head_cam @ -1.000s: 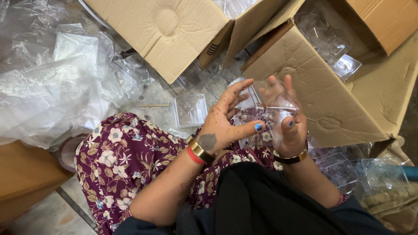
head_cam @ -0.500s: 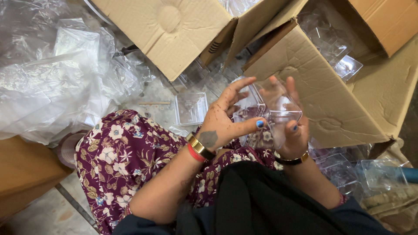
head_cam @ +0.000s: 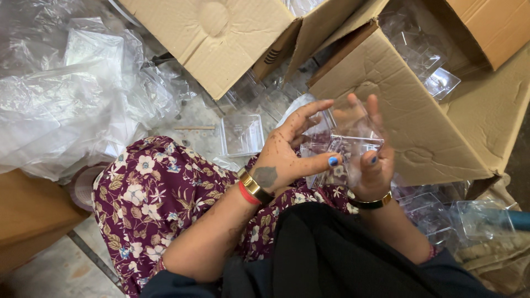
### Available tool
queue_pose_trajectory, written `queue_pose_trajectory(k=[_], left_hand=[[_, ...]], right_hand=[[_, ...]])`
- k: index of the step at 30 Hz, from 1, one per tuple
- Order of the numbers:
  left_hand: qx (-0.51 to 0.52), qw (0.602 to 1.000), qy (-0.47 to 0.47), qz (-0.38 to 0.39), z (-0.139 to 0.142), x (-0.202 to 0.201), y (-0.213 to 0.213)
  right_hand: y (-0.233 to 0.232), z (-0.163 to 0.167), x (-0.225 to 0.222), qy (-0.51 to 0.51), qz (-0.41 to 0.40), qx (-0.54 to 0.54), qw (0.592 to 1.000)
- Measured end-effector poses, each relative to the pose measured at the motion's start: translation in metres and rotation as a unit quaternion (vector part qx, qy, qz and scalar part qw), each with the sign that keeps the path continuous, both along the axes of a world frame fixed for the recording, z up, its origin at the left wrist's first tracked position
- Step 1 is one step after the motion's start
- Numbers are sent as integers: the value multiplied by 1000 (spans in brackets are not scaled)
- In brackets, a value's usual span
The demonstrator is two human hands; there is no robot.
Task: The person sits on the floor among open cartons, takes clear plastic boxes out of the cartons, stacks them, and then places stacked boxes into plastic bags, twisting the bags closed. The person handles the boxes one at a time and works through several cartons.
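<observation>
Clear plastic box (head_cam: 345, 152) sits between left hand (head_cam: 284, 157) and right hand (head_cam: 372, 157) (both gripping).

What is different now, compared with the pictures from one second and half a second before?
Little has changed. Both hands keep hold of the clear plastic container; the left hand has brought its thumb across the container's front, and the right hand has shifted its grip slightly. Nothing was picked up or let go. The cardboard boxes, the plastic bags and the clear tray on the floor stayed where they were.
</observation>
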State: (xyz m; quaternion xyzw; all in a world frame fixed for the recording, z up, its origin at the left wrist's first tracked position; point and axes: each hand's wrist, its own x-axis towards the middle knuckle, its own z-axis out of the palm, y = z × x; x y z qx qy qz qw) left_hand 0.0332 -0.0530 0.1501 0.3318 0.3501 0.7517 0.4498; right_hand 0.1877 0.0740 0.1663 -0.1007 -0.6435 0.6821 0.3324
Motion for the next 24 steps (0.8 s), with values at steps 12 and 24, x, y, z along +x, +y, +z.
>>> queue_pose_trajectory(k=[12,24], left_hand=[[-3,997,80,17,-5,-5,0],[55,997,56,8,-6,-5,0]], right_hand=[[2,9,5,-21,34,-16,999],[4,12,3,-21,49,-21,998]])
